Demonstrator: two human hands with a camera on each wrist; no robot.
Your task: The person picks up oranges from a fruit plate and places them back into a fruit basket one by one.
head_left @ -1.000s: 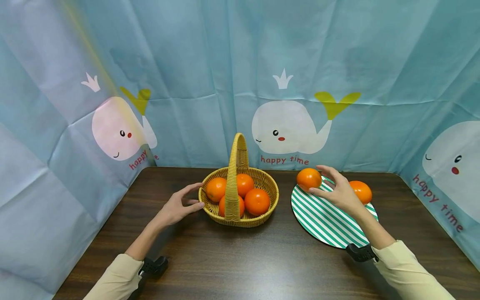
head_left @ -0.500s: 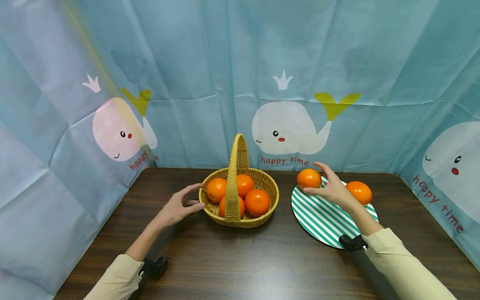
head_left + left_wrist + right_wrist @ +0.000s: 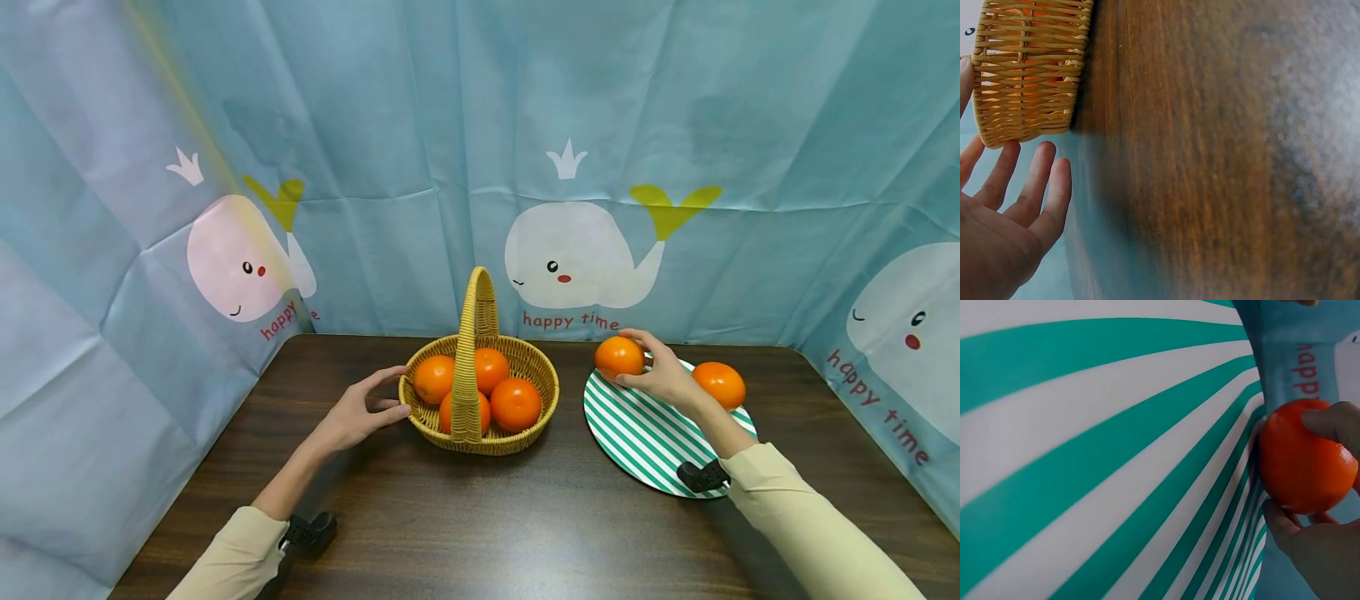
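At the back left edge of a striped round placemat [image 3: 637,433], my right hand [image 3: 663,375] holds a smooth, glossy round orange fruit [image 3: 618,357]. In the right wrist view the thumb lies on one side of this fruit [image 3: 1304,459] and the fingertips on the other. My left hand [image 3: 360,414] touches the left end of a yellow wicker basket [image 3: 487,446] with a tall handle. Its fingers [image 3: 1038,169] reach loosely to the basket's woven wall [image 3: 1029,106] in the left wrist view. Several orange fruits [image 3: 516,404] lie inside the basket.
Another orange fruit [image 3: 720,385] sits on the right side of the placemat, beyond the right forearm. Dark wooden table [image 3: 480,525] runs under everything. A light blue curtain [image 3: 420,167] with whale prints hangs right behind the table's back edge.
My right hand has moved slightly left and its fingers have closed round the fruit at the placemat's edge, having been spread about it before. The left hand and basket have stayed put.
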